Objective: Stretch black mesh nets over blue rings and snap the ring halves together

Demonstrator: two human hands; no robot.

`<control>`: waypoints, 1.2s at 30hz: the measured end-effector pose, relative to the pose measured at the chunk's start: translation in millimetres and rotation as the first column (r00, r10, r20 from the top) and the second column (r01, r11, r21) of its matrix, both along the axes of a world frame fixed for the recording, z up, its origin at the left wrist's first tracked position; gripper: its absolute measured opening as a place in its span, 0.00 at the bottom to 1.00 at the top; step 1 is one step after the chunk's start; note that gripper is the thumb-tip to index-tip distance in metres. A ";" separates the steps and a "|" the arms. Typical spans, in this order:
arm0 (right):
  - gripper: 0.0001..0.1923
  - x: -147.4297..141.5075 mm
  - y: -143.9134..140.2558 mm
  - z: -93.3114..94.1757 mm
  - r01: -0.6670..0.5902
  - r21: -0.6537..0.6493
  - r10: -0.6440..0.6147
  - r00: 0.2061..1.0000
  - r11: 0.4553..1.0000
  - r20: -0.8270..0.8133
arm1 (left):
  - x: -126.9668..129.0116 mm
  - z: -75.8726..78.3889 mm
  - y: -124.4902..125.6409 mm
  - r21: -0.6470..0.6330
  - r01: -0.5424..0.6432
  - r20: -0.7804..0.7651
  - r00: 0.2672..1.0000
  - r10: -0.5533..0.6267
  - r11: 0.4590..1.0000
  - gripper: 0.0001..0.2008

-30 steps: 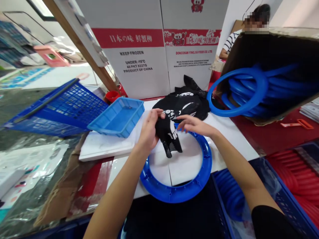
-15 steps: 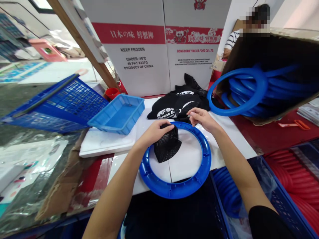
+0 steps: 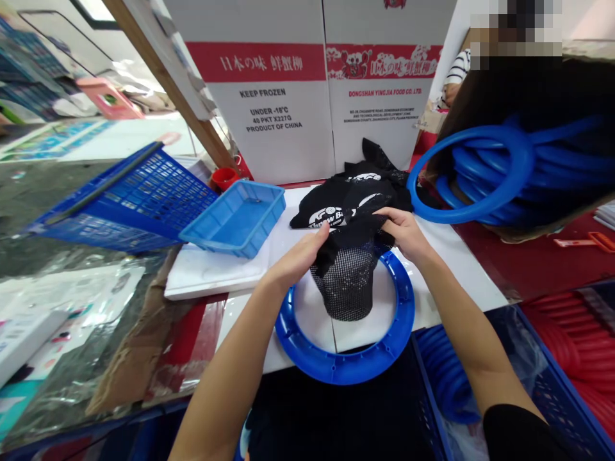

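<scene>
I read the step in hand as spreading the black mesh net (image 3: 348, 285) by its solid cloth top, with both hands working at once. My left hand (image 3: 302, 256) is closed in a pinch at the left side of that top, thumb uppermost and the other fingers mostly hidden; my right hand (image 3: 403, 232) pinches the opposite side between thumb and fingertips. Between them the mesh hangs over the opening of the blue plastic ring (image 3: 346, 369), which lies flat on the white work surface (image 3: 444, 288), its small lugs facing up. I can't tell whether the net touches the ring's far edge. Just beyond is the pile of black printed cloth (image 3: 319, 202). As I judge it, the next move calls for an even hold on both sides, the cloth opened without twisting, and the mesh free of the lugs.
</scene>
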State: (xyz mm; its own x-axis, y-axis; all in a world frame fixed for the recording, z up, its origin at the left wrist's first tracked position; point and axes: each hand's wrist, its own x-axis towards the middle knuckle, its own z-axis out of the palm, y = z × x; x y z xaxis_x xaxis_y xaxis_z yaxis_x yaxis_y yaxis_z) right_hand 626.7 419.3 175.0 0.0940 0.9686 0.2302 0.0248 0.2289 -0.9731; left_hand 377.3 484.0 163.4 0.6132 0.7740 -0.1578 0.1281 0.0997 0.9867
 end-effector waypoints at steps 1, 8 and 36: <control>0.15 1.4 -0.4 1.3 -0.002 -0.012 0.002 1.000 1.000 0.003 | 0.3 -1.5 0.7 0.041 0.026 -0.042 0.999 -0.024 0.999 0.34; 0.20 4.7 -4.0 1.5 -0.214 -0.166 0.193 0.972 0.963 -0.132 | -2.2 19.4 -8.3 0.298 -0.031 0.039 0.999 0.021 0.954 0.36; 0.16 -15.1 -13.1 0.3 -0.401 -0.313 0.446 0.891 0.861 0.086 | 8.5 16.8 -13.8 0.274 0.408 -0.211 0.909 -0.360 0.871 0.14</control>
State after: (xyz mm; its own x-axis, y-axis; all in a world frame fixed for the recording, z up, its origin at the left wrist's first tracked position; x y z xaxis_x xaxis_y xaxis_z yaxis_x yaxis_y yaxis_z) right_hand 611.7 406.2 175.3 -0.3541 0.9320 -0.0776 0.1383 -0.0299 -0.9899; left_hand 385.8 470.2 180.3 0.8601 0.5060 -0.0649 0.2407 -0.2904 0.9261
